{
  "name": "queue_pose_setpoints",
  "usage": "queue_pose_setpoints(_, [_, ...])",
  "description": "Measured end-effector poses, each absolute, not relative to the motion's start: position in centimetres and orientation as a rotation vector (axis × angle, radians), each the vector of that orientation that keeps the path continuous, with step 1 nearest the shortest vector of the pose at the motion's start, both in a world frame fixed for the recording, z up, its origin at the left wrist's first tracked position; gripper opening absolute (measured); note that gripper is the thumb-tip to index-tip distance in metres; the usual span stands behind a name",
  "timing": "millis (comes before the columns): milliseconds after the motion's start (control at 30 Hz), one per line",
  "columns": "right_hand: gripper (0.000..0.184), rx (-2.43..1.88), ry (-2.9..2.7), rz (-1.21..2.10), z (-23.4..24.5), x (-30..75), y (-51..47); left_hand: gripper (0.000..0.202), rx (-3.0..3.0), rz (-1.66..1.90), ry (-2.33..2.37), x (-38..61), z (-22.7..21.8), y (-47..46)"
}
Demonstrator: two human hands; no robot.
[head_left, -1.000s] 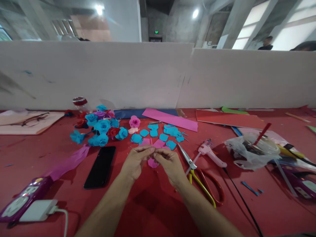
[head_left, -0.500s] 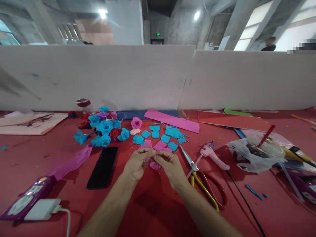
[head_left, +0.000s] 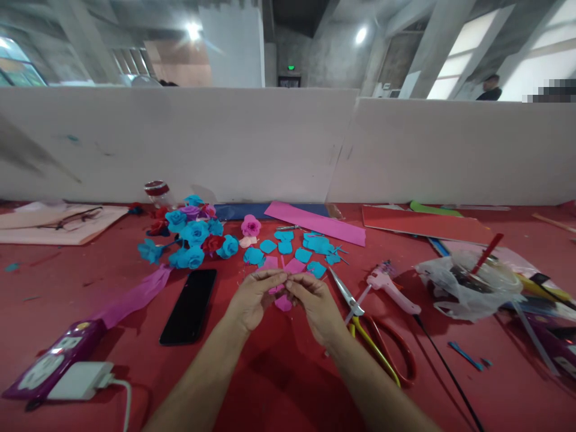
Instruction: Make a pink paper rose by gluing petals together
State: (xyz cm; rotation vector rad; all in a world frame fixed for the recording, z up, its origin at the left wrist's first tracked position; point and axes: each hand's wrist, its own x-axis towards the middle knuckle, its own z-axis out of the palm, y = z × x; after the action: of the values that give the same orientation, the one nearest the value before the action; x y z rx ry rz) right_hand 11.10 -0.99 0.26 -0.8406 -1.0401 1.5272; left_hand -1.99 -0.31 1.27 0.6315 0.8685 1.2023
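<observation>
My left hand and my right hand meet over the middle of the red table, thumbs and forefingers pinched almost tip to tip. Between them is a small pink paper piece, whose narrow end sticks up above the fingertips; the rest of it is mostly hidden. A pink petal shows below the fingers, and more pink paper lies just behind them. Beyond are several cut blue paper petals. Scissors with red and yellow handles lie beside my right hand, near a pink glue gun.
A black phone and a bunch of blue, red and purple paper flowers lie to the left. At the far left is a purple power strip. On the right stands a cup in a plastic bag. A white partition closes off the back.
My fingertips have shifted slightly, and a thin pink end now shows above them. The whole view has moved a little; the things on the table lie as before.
</observation>
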Motion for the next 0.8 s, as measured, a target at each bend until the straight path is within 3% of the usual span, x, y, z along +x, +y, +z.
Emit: queue_pose_setpoints(800, [0.009, -0.850, -1.158, 1.477, 0.00, 10.86, -1.24, 0.020, 0.639, 1.244, 0.995, -1.80, 1.52, -0.28])
